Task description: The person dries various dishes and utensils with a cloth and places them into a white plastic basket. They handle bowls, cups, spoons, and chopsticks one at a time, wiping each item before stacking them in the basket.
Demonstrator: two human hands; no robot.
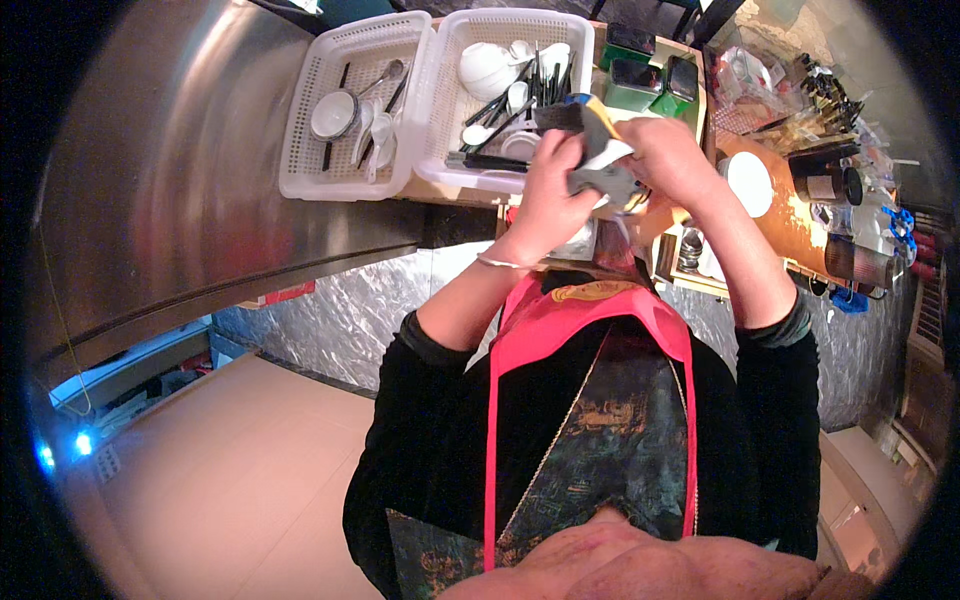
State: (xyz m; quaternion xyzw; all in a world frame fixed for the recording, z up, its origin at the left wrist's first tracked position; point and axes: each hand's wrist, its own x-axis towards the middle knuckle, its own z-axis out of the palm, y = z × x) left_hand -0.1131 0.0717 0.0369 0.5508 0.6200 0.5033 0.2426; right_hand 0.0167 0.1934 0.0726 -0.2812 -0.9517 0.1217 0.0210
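Both hands are raised over the front right corner of a white plastic basket (495, 180). Between them is a grey piece of cloth or a soft packet (600, 142) with yellow and blue at its top edge; it is blurred, so I cannot tell which. My left hand (559, 184) grips its left side, thumb and fingers around the grey part. On the other side, my right hand (667, 154) holds it near a white patch, its fingertips partly hidden. Black chopsticks (536, 82), white spoons (517, 97) and a white bowl (484, 71) lie in the basket behind.
A second white basket (300, 169) at left holds a small bowl (334, 116) and spoons. Green containers with dark lids (634, 82) stand at the back right. A round white lid or plate (746, 184) lies on the wooden surface. Stainless steel (187, 150) fills the left.
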